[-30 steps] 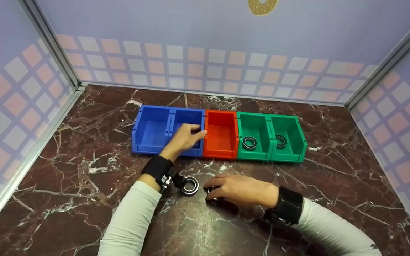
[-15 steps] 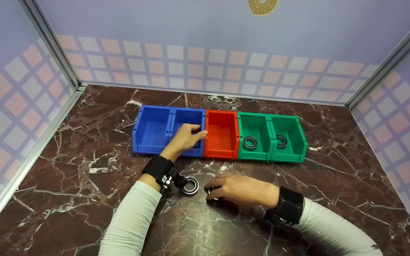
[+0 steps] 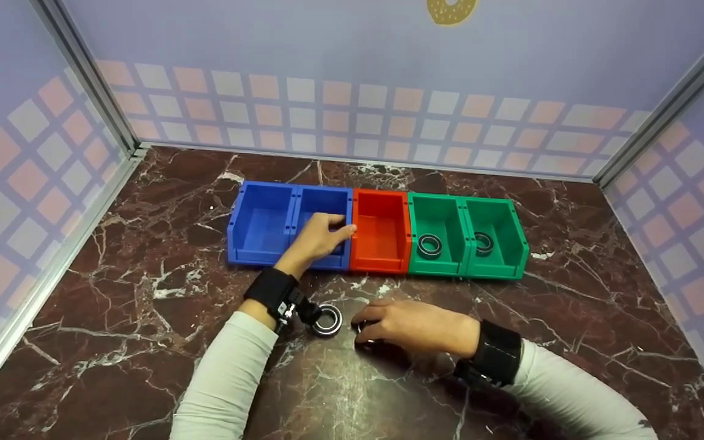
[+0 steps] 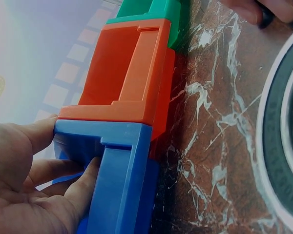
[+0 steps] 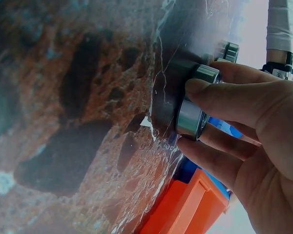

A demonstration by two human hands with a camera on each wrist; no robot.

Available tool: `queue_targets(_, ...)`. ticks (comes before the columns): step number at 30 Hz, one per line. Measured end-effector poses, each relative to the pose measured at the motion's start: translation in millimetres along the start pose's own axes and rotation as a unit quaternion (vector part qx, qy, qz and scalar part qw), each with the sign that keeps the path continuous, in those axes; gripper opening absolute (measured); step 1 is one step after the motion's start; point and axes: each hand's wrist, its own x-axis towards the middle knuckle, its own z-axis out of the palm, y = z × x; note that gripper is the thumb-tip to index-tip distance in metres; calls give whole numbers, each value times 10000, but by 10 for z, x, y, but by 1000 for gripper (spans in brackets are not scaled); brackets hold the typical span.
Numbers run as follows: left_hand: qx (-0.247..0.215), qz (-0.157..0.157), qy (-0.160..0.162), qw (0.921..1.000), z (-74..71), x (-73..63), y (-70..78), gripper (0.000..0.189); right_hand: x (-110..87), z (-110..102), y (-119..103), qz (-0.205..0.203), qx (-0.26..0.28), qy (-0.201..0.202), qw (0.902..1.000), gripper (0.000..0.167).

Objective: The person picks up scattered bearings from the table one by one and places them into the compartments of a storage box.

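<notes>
My left hand (image 3: 320, 235) reaches into the right-hand blue bin (image 4: 119, 180). Its thumb lies at the rim beside the red bin (image 3: 379, 244), and its fingers curl inside, gripping the blue side wall. Nearer the front, my right hand (image 3: 416, 327) holds a shiny ball bearing (image 5: 189, 119) by its outer rim, thumb on one side and fingers on the other, close over the marble table. The hand covers most of this bearing in the head view. Another bearing (image 3: 337, 322) lies flat on the table between the hands, under the left wrist's camera.
Two green bins continue the row to the right, each holding a bearing: one bearing (image 3: 429, 255) in the nearer green bin (image 3: 440, 214), one in the end green bin (image 3: 502, 214). A second blue bin (image 3: 263, 226) stands at the left end. Patterned walls enclose the table (image 3: 113, 366).
</notes>
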Motion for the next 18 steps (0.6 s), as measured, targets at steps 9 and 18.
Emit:
queue_targets(9, -4, -47, -12, 10000, 4, 15, -1, 57, -9, -48, 19, 1, -24, 103, 9999, 42)
queue_targets(18, -34, -89, -37, 9999, -1, 16, -8, 58, -8, -117, 56, -19, -264, 163, 9995, 46)
